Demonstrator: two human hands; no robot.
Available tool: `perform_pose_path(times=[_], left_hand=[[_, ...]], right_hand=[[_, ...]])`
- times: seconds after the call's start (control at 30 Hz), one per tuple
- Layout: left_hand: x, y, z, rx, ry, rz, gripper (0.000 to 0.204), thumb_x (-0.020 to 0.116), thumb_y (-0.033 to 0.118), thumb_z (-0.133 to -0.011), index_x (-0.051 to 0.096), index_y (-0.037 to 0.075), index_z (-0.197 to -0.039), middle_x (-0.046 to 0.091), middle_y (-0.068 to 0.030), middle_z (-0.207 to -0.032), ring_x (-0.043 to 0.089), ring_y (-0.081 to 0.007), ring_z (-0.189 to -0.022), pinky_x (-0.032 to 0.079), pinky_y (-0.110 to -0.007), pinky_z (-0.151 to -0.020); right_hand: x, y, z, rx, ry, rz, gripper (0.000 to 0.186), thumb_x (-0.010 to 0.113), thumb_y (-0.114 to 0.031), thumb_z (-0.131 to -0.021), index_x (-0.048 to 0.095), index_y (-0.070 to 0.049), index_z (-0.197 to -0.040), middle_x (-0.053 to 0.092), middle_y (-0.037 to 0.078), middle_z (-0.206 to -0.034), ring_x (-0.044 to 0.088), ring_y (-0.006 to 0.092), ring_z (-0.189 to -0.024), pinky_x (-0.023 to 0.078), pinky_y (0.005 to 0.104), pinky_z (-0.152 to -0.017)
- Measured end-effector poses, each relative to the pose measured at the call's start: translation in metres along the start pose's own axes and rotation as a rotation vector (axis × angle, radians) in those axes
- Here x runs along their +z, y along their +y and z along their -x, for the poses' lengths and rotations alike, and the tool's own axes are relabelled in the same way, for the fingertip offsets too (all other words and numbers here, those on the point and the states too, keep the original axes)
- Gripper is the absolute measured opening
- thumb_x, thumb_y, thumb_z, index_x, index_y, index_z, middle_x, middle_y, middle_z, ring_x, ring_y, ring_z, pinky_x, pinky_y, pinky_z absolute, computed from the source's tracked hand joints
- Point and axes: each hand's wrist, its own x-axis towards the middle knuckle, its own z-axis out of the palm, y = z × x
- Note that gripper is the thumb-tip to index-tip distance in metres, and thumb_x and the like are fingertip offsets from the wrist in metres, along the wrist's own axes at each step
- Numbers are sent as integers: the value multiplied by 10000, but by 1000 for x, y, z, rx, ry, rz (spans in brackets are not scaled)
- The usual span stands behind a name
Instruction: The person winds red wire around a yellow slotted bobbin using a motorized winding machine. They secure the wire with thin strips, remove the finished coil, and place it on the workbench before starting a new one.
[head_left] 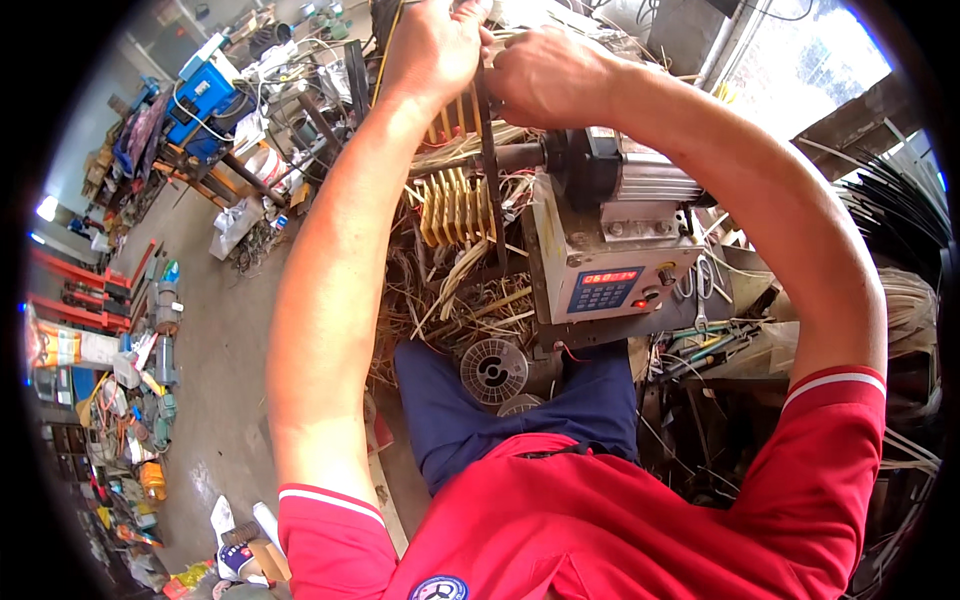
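Both my arms reach up to the top of the view, at the far side of a coil-winding machine (pixel 590 255). My left hand (pixel 432 52) is closed, thumb against bent fingers, above a yellow ribbed former (pixel 457 208). Just right of it, my right hand (pixel 552 80) has its fingers curled in beside a dark upright metal bar (pixel 490 160). What either hand grips is hidden. From the machine's motor (pixel 650 178) a shaft (pixel 520 157) runs left toward the bar. A lit control panel (pixel 607 287) with a keypad faces me.
Wire scraps (pixel 470 310) lie tangled around the former. Wire spools (pixel 493 371) stand between my knees. Wrenches (pixel 702 290) rest at the machine's right. Further left are a blue machine (pixel 205 100), red metal frames (pixel 85 290) and cluttered tools along the floor.
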Motion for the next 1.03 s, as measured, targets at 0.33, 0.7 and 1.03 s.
perform_pose_path(times=[0.33,0.7,1.03], left_hand=[[-2,-19,137,398,274,-40,165,633,101,-958,612,-9,-1078,619,-127,-901,601,-211,-723,503,-340,-668],[87,-146,291,-440,-182,-19,590,622,285,-1004,399,-13,-1462,551,-260,-1316,542,-388,-1236,424,-458,-1044],[56,-81,313,-714,-108,414,293,564,301,-1052,567,22,-1139,635,-45,-864,612,-89,-767,523,-270,-728]], right_hand=[[11,-1,2,78,125,-144,211,636,-268,-812,677,-89,-707,670,118,-718,659,305,-680,525,454,-572],[9,1,1,22,8,-145,202,604,-201,-790,685,-58,-671,674,155,-676,682,327,-649,532,461,-586],[-40,-46,85,218,458,-453,345,715,-342,-834,704,-34,-988,686,188,-986,656,331,-1021,512,464,-898]])
